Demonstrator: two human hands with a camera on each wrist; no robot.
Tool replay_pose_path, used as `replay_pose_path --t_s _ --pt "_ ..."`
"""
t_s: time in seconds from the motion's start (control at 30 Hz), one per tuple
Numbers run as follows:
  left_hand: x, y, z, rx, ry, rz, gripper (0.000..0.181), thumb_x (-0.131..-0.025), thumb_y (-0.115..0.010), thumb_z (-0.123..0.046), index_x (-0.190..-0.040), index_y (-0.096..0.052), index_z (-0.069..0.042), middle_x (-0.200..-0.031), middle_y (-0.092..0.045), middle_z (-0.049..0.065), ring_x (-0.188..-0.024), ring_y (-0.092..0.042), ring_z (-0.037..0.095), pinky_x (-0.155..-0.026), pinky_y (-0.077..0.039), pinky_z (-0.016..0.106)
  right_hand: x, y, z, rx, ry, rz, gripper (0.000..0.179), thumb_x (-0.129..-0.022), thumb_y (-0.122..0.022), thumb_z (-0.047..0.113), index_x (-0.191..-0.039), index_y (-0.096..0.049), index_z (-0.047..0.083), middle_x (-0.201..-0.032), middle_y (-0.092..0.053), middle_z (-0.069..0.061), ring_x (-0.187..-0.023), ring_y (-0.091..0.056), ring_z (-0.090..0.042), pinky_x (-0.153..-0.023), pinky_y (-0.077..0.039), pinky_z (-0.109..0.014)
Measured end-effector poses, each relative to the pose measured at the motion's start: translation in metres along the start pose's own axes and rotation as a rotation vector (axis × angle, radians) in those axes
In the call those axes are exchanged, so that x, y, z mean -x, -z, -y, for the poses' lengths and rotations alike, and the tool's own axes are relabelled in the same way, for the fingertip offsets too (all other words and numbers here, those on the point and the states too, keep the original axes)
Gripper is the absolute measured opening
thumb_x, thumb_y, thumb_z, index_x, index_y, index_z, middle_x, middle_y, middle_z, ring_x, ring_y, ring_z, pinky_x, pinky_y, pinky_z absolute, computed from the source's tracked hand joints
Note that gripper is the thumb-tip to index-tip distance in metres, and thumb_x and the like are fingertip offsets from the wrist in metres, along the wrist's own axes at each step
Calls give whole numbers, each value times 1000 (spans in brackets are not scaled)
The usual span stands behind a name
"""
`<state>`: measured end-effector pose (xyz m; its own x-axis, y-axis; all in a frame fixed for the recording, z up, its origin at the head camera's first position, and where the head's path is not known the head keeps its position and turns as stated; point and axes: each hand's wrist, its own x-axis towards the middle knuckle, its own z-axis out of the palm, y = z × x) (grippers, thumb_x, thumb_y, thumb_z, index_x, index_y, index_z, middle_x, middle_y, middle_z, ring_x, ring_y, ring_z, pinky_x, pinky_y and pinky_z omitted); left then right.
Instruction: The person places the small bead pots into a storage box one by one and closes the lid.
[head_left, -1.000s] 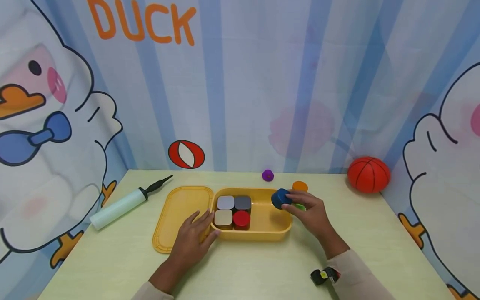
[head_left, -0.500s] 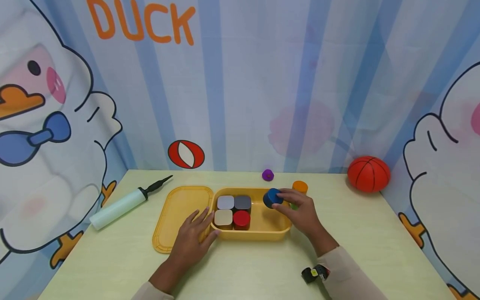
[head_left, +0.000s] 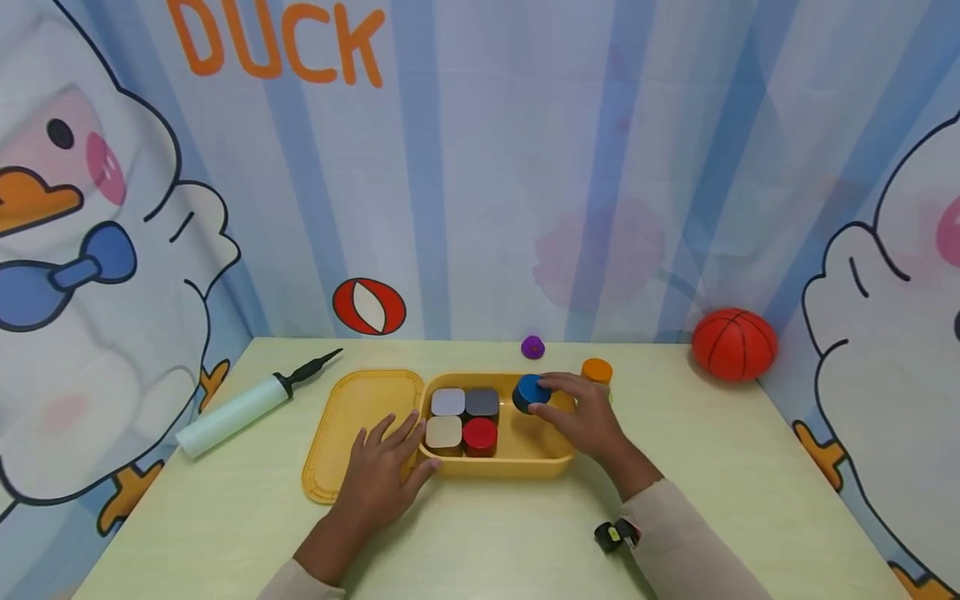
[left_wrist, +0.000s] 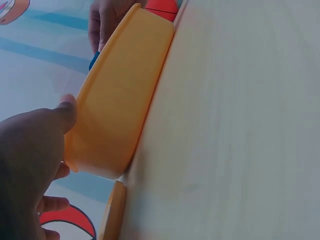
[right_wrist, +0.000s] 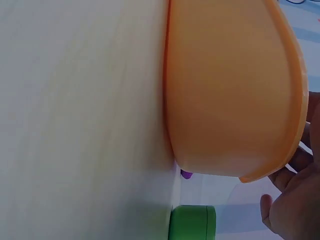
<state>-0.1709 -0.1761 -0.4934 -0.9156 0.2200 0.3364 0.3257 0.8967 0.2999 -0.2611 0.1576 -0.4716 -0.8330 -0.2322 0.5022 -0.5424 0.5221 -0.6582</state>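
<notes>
1. Right hand (head_left: pixel 588 421): thumb and fingers pinch a blue round piece (head_left: pixel 531 392), held somewhat tilted over the right half of the yellow box (head_left: pixel 498 469). Left wrist view shows a sliver of blue at the box rim; cannot tell whether its base touches the box floor.
2. Left hand (head_left: pixel 378 479): fingers spread at the box's left end, thumb on the near rim.
3. Left half of box, four pieces in two rows. Back row: pale grey square-topped piece (head_left: pixel 448 402), dark grey square-topped piece (head_left: pixel 482 403). Front row: cream square-topped piece (head_left: pixel 444 432), red round piece (head_left: pixel 480 435).
4. Yellow lid (head_left: pixel 345 417) flat on the worktop (head_left: pixel 487 542), just beside the box's left end, partly behind the left hand.
5. Beyond the right hand, near the box: orange-topped piece (head_left: pixel 597 371). Right wrist view adds a green piece (right_wrist: pixel 192 222) near the box.
6. Back edge of worktop: small purple object (head_left: pixel 533 347) behind the box; red ball (head_left: pixel 733 344) at the far right corner.
7. Far left: pale green pump (head_left: pixel 236 414) with black nozzle, lying slantwise.
</notes>
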Motion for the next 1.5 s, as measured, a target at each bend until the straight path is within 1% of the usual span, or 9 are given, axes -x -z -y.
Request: replay_pose_path --t_s 0.1,0.17,0.4,0.5,0.63,0.8,0.93,1.1,1.5 --pt "-2 4 -3 -59 8 50 67 -105 -65 -59 -158 -61 -18 -170 -53 3 -158 -45 43 -125 -30 80 -3 -1 0 57 -2 16 39 -88 -92 12 -124 -80 0 -132 -79 -20 -129 -72 -45 -119 -39 -74" --pt "-4 7 -6 -108 6 84 68 -105 -63 -61 -158 -60 -18 -170 -52 3 -159 -45 42 -127 -27 79 -5 -2 0 85 -7 22 39 -88 -92 12 -123 -81 0 -130 -79 -20 -127 -73 -46 -116 -36 -77" --pt "-14 14 -16 -213 -20 134 72 -106 -58 -66 -155 -63 -14 -170 -52 10 -158 -44 43 -128 -26 79 -13 -5 3 129 -46 76 40 -88 -92 17 -124 -81 2 -130 -80 -16 -113 -80 -38 -115 -43 -70" --pt "-18 12 -16 -205 -18 142 71 -106 -57 -65 -154 -63 -13 -175 -43 11 -161 -39 44 -127 -27 80 -17 -6 5 120 -81 104 41 -89 -92 18 -126 -81 3 -132 -80 -16 -108 -82 -36 -118 -46 -67" --pt "-20 8 -16 -163 3 175 75 -108 -52 -67 -158 -59 -11 -181 -32 11 -165 -32 46 -127 -24 81 -19 -9 8 119 -133 121 42 -90 -91 20 -128 -81 4 -132 -80 -16 -105 -83 -35 -124 -34 -71" --pt "-17 5 -14 -111 29 182 82 -108 -47 -70 -165 -50 -11 -180 -35 7 -166 -30 45 -127 -21 82 -21 -14 6 190 -204 164 41 -92 -90 27 -127 -82 7 -127 -82 -15 -103 -82 -33 -118 -37 -67" --pt "-16 3 -13 -64 42 164 82 -108 -50 -68 -167 -46 -10 -179 -36 6 -167 -29 44 -128 -22 81 -25 -15 11 259 -273 205 41 -92 -91 29 -126 -82 8 -130 -81 -14 -118 -76 -36 -110 -43 -64" --pt "-15 -1 -10 2 53 133 80 -108 -56 -64 -166 -47 -10 -179 -36 6 -167 -29 45 -128 -24 80 -32 -15 18 284 -330 224 44 -91 -92 27 -127 -81 5 -134 -79 -15 -134 -68 -41 -115 -45 -67" --pt "-12 -5 -7 81 44 84 77 -106 -61 -61 -164 -51 -11 -178 -38 6 -165 -31 49 -124 -26 84 -32 -24 14 363 -350 249 46 -88 -94 35 -123 -82 8 -127 -81 -12 -119 -69 -39 -103 -44 -58"
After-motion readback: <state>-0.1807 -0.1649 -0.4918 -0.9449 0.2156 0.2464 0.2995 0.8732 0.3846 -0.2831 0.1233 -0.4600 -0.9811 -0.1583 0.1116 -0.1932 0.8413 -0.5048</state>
